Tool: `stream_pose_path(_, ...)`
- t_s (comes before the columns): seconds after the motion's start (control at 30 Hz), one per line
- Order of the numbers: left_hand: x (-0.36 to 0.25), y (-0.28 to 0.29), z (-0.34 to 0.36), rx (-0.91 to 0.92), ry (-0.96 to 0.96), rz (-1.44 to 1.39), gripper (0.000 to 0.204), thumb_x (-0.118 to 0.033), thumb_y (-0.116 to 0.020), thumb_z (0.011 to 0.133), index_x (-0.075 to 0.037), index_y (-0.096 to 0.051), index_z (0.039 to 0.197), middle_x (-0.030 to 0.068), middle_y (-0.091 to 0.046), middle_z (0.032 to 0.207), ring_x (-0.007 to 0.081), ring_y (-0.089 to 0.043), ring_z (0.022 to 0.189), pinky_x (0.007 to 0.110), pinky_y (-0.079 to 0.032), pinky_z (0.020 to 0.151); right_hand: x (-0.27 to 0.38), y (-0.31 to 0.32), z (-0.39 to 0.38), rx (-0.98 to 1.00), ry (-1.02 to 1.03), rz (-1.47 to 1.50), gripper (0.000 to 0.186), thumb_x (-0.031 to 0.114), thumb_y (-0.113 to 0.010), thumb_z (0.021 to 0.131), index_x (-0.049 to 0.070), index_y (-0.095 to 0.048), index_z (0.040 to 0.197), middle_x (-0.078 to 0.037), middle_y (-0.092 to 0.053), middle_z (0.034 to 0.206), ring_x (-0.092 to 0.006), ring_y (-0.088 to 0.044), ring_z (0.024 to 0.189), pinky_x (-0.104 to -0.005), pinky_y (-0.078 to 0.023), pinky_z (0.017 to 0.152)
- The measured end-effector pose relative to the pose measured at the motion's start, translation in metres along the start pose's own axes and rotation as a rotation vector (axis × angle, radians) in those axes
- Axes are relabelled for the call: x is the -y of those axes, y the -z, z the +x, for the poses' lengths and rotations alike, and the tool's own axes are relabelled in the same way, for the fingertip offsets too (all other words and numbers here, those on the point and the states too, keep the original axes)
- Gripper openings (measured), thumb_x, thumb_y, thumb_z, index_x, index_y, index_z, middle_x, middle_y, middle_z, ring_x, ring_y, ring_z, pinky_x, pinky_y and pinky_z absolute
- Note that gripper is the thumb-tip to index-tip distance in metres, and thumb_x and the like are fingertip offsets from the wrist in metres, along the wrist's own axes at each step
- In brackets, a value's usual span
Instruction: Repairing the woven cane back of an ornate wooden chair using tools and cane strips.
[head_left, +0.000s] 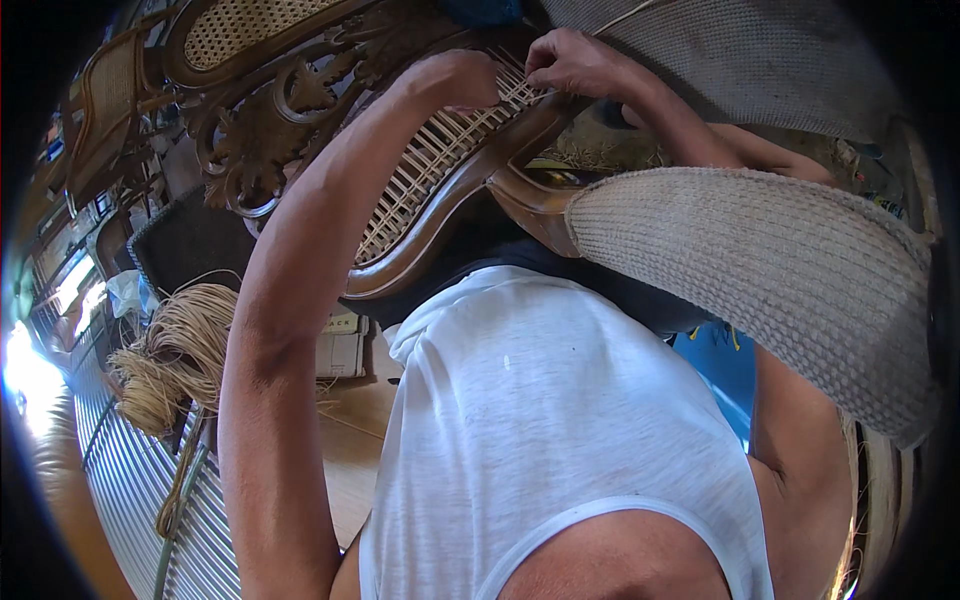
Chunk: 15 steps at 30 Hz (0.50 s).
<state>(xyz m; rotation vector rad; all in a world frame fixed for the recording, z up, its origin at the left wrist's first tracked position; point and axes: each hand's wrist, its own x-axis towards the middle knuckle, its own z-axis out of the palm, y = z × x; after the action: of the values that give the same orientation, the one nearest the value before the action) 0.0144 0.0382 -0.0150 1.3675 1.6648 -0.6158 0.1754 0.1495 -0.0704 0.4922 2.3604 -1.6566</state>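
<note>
- Your left hand (pixel 470 80) crooks over the cane (pixel 440 150); cannot tell its grip
- Right hand (pixel 568 63): curled nearly closed, hold unclear
- Cane spans the frame (pixel 430 236) before your lap, likely for reach

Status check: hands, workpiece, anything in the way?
Left hand and right hand at cane lattice, upper end; grips unclear. Lattice open-gridded, inside curved wooden frame. Left forearm hides part of lattice from camera.

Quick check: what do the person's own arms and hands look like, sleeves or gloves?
The left arm and right arm are bare: the white tank top is sleeveless. The left hand and right hand wear no gloves; no watch or cable shows.
</note>
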Motion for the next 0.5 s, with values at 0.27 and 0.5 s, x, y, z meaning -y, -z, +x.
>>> stream_pose_path(0.27, -0.029, 0.019, 0.006, -0.006, 0.153, -0.014, 0.025, -0.022, -0.062, 0.075, -0.003, -0.076, 0.084, 0.0143, -0.073, 0.079, 0.0255, -0.073, 0.077, 0.04, -0.056, 0.067, -0.002, 0.0, 0.001, 0.003, 0.05, 0.003, 0.035, 0.026, -0.071, 0.082, -0.003, -0.071, 0.101, -0.012, -0.07, 0.089, -0.0178, -0.065, 0.082, -0.0335, -0.052, 0.078)
stream_pose_path(0.5, -0.011, -0.005, -0.001, 0.072, 0.029, 0.037, 0.026, -0.024, -0.06, 0.082, -0.007, -0.072, 0.066, 0.0104, -0.068, 0.062, 0.0223, -0.069, 0.06, 0.038, -0.055, 0.06, 0.001, -0.004, -0.001, -0.038, 0.005, -0.003, 0.031, 0.021, -0.07, 0.077, 0.0, -0.074, 0.1, -0.013, -0.073, 0.085, -0.0217, -0.07, 0.078, -0.0348, -0.054, 0.074)
